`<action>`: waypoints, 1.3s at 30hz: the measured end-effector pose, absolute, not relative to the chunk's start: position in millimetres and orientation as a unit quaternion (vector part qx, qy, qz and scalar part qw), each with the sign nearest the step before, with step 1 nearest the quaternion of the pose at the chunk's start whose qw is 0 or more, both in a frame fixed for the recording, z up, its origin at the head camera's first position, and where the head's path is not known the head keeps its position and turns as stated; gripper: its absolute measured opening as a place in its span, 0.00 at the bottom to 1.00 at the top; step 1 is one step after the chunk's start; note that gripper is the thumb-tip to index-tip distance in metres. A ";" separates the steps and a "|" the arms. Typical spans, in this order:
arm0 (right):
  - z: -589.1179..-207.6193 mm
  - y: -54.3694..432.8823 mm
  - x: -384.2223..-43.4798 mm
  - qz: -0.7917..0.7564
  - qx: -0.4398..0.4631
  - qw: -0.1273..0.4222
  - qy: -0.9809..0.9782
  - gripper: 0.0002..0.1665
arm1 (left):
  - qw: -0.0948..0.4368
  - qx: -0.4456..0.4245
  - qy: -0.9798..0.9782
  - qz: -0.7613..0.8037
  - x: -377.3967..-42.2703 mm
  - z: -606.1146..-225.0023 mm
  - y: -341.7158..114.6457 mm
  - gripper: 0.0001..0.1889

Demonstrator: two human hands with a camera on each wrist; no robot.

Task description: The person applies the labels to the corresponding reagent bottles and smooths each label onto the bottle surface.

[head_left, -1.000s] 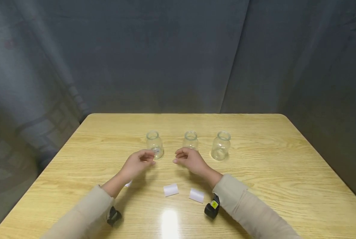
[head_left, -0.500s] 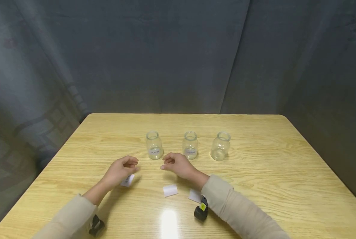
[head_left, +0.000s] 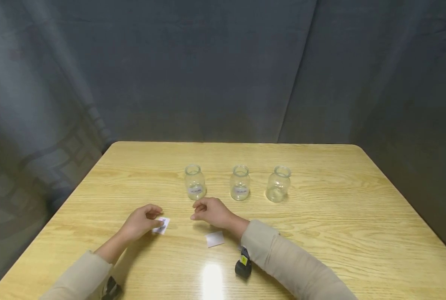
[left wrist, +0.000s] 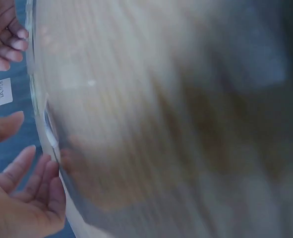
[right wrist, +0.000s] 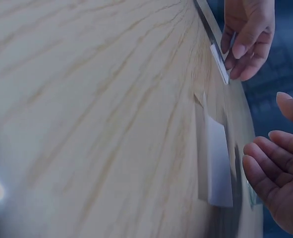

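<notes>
Beside a small white printed label (head_left: 164,225) lying on the table is my left hand (head_left: 139,223), its thumb reaching over the label's left part in the head view. The thumb and fingers stay apart, with no grip visible. My right hand (head_left: 214,213) hovers with loosely bent fingers and holds nothing. It is just beyond a blank, slightly curled white paper piece (head_left: 215,239), which stands out in the right wrist view as a bent paper strip (right wrist: 218,166). A left glass jar (head_left: 195,181) and a middle glass jar (head_left: 240,182) each bear a printed label low on the front.
A right glass jar (head_left: 278,183) shows no label. All three jars stand in a row on the wooden table (head_left: 320,216). Another paper piece (head_left: 240,248) is mostly hidden under the right wrist and its black camera (head_left: 243,266). A grey curtain (head_left: 208,75) hangs behind.
Both hands have drawn back from the jars, moving left and nearer. The left hand has come down to the printed label. The middle jar's label has come into view; the right forearm now covers one paper.
</notes>
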State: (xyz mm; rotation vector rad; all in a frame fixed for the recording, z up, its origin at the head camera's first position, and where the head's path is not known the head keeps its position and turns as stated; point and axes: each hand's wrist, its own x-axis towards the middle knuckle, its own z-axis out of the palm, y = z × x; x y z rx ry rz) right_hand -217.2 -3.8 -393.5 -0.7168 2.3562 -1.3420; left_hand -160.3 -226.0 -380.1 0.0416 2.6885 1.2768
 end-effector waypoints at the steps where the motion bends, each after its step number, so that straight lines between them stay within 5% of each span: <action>1: -393.4 -5.5 -217.1 -0.471 -0.254 0.167 0.828 0.19 | 0.082 0.007 0.903 0.421 -160.0 -380.6 -226.4 0.22; 25: -393.3 -25.7 -214.1 -0.459 -0.276 0.171 0.827 0.15 | 0.009 -0.023 0.962 0.273 -164.1 -391.9 -199.6 0.11; 39: -393.3 -33.0 -215.2 -0.421 -0.283 0.201 0.838 0.16 | 0.015 -0.010 0.954 0.300 -164.9 -395.4 -193.3 0.12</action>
